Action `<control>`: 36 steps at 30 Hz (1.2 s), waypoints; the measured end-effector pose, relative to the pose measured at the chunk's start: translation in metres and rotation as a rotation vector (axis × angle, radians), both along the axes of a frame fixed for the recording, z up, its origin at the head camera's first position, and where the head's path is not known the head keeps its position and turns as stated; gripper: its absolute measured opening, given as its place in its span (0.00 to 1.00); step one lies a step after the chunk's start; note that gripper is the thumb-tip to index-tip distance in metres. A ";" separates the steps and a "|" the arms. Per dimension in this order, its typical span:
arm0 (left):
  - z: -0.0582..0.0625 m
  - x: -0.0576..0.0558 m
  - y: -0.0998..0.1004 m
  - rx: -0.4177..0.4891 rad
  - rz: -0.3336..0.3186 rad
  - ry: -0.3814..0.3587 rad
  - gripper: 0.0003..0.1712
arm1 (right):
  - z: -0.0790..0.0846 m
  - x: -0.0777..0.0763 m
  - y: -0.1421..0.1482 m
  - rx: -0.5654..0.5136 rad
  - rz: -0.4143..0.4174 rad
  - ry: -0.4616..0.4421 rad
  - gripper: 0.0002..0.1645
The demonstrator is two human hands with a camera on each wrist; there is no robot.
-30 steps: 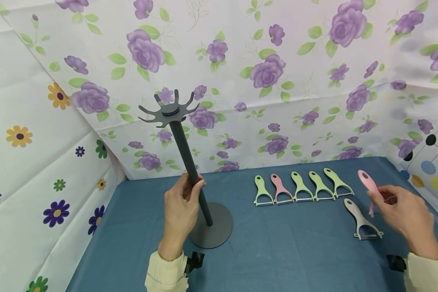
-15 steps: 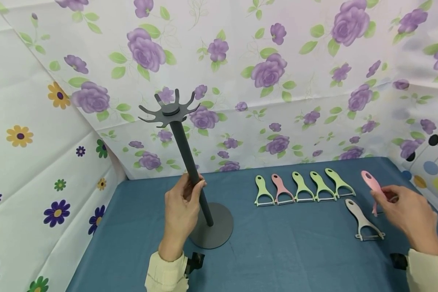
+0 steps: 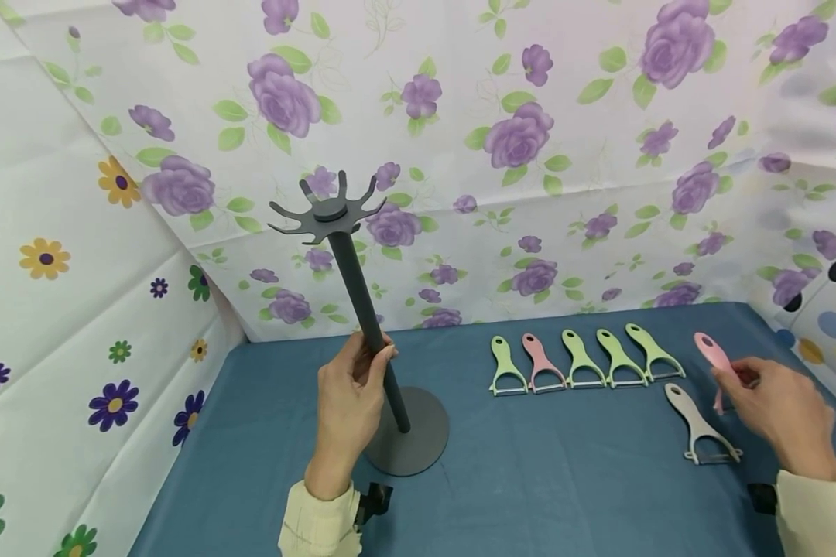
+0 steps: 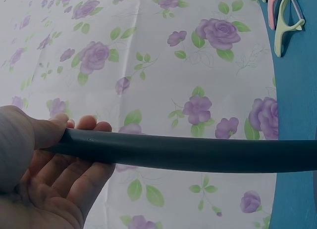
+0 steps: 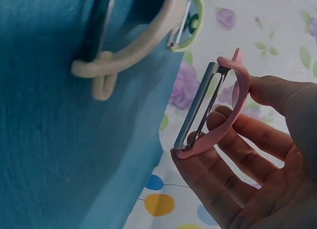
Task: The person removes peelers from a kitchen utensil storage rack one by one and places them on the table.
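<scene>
My left hand (image 3: 351, 402) grips the dark grey pole of a utensil stand (image 3: 358, 290), thumb on one side and fingers on the other. The stand has a round base and a crown of curved hooks, all bare. In the left wrist view the pole (image 4: 198, 152) runs across from the hand (image 4: 59, 169). My right hand (image 3: 780, 410) holds a pink peeler (image 3: 714, 352) at the right, handle pointing up and back. The right wrist view shows the peeler's metal blade (image 5: 198, 108) and pink fork, with fingers (image 5: 252, 160) curled beneath. A whitish peeler (image 3: 697, 422) lies just left of this hand.
Along the back of the blue-covered table (image 3: 529, 480) lies a row of peelers: several green, such as the leftmost green peeler (image 3: 505, 363), and one pink peeler (image 3: 542, 360). A flowered sheet (image 3: 446, 162) hangs right behind the table's back edge.
The right hand, holding the pink peeler, stays almost in place beside the whitish peeler. The left hand keeps its grip on the pole. The whole view shifts slightly.
</scene>
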State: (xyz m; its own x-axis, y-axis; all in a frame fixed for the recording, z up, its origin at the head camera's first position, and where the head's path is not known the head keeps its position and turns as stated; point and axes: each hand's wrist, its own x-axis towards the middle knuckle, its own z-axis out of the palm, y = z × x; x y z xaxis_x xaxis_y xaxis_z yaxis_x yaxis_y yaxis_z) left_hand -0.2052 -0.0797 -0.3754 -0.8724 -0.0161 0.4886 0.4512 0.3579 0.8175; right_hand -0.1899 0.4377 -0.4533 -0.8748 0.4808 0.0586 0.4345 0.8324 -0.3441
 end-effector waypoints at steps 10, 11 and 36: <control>0.001 0.001 0.000 -0.002 0.005 -0.002 0.10 | -0.006 -0.006 0.005 -0.011 -0.001 -0.037 0.33; 0.001 0.000 0.000 -0.001 0.003 -0.001 0.10 | -0.006 -0.007 0.005 -0.012 0.003 -0.037 0.33; -0.001 0.000 0.000 0.010 -0.015 -0.008 0.10 | -0.008 -0.021 0.012 -0.026 0.062 -0.110 0.33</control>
